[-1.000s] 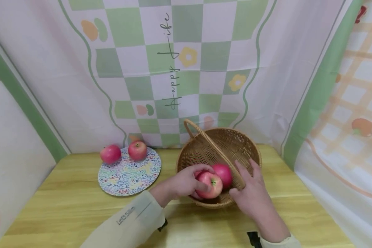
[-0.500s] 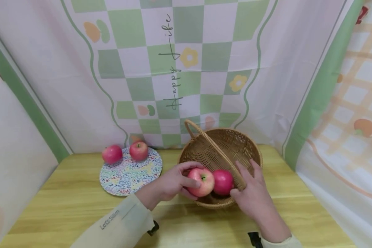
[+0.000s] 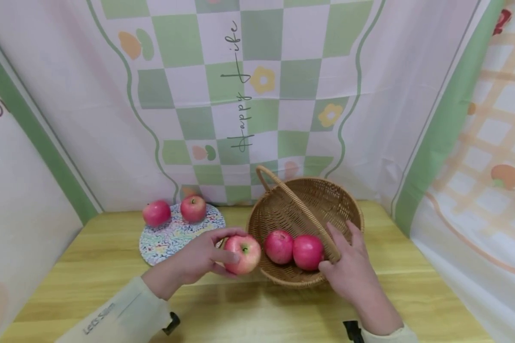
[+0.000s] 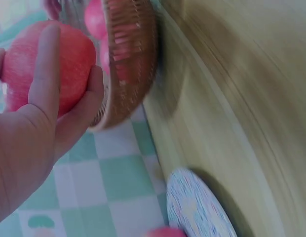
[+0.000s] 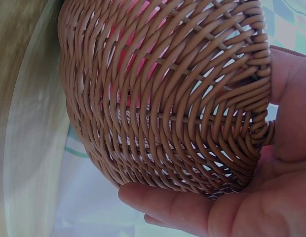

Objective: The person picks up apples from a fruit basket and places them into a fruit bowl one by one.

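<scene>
My left hand point(image 3: 199, 259) grips a pinkish-red apple point(image 3: 245, 253), thumb across its front, just left of the wicker basket's rim. In the left wrist view fingers wrap around this apple point(image 4: 69, 61). My right hand point(image 3: 352, 271) holds the wicker basket point(image 3: 283, 205) at its right side, by the handle's base. In the right wrist view one finger lies along the outside of the woven wall point(image 5: 158, 108). Inside the basket two red apples sit side by side, a left apple point(image 3: 279, 247) and a right apple point(image 3: 309, 252).
Left of the basket lies a round, multicoloured patterned plate point(image 3: 154, 250). On its far part stand an apple point(image 3: 193, 208) and, at its left edge, another apple point(image 3: 156, 213). Behind the wooden table point(image 3: 257, 314) hangs a green-and-white checked cloth point(image 3: 223, 76).
My left hand has lifted the apple out of the basket and carried it left past the rim. A second apple in the basket now shows fully. The right hand has stayed in place.
</scene>
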### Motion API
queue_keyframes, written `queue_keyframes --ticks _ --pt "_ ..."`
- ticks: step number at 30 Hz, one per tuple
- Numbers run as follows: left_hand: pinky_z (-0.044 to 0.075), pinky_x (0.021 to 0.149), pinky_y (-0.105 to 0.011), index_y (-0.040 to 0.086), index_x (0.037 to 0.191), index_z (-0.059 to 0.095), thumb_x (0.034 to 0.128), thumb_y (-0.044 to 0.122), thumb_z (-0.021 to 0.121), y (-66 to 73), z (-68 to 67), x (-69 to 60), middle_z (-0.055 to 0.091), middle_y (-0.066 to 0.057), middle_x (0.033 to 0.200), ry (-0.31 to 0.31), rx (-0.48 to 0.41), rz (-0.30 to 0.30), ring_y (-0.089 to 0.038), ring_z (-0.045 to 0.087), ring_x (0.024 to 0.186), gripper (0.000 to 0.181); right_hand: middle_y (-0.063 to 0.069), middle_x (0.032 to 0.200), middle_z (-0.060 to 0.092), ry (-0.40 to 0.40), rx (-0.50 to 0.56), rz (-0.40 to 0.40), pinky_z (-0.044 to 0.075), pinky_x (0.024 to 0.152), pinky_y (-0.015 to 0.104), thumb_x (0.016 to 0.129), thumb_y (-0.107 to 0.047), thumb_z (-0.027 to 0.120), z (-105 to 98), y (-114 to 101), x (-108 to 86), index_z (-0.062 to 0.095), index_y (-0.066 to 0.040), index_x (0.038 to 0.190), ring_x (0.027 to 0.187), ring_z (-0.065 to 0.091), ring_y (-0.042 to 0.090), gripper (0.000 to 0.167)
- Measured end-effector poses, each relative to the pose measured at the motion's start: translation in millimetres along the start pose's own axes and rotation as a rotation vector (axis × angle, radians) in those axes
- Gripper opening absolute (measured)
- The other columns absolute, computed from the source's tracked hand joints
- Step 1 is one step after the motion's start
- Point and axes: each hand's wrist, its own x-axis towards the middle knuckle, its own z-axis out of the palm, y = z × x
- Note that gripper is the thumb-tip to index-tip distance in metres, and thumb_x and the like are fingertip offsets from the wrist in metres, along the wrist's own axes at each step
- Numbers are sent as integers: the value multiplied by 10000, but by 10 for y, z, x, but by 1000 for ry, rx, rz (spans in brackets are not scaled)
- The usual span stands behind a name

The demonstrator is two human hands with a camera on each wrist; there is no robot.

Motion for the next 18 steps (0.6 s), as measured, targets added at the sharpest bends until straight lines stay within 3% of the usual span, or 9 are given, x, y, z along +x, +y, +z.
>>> queue_keyframes --ticks 5,12,18 --pt "536 835 -567 4 1444 475 882 -17 701 -30 -284 -193 477 -236 1381 76 41 2 -341 625 1043 607 252 1611 -57 -2 -3 -1 293 989 734 769 -106 739 3 7 1 228 -136 1598 1355 176 611 975" --pt "522 856 -578 -17 1469 421 888 -72 637 -113 -720 -452 375 -269 1423 262 80 7 -339 632 1002 622 251 1611 -66 -9 4 5 288 982 743 773 -107 739 6 16 -7 221 -141 1599 1359 160 614 976" --pt "546 839 -535 -12 1487 384 891 -78 605 -130 -1067 -618 318 -301 1453 382 144 -13 -338 629 993 639 248 1613 -64 -2 17 -3 282 989 740 769 -103 736 5 17 -2 230 -136 1597 1363 160 607 970"
